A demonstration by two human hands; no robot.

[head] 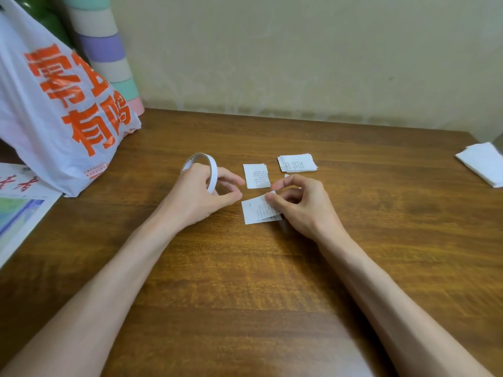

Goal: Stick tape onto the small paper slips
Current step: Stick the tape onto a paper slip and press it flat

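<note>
My left hand (201,191) grips a thin white tape roll (211,170) held upright above the wooden table (245,268), fingers curled through the ring. Just to its right, my right hand (296,202) pinches a small printed paper slip (255,210) at its upper right edge, thumb and fingers curled on it. The slip lies tilted over one or two more slips beneath it. A second small pile of slips (255,175) rests behind it, and a third stack (297,162) sits farther back right. A tiny white scrap (286,175) lies by my right fingertips.
A white plastic bag with orange lettering (62,104) stands at the back left, pastel-striped rolls (109,53) behind it. Printed paper sheets (19,208) lie at the left edge. A white stack of paper (483,164) sits at the far right edge. A wall backs the table.
</note>
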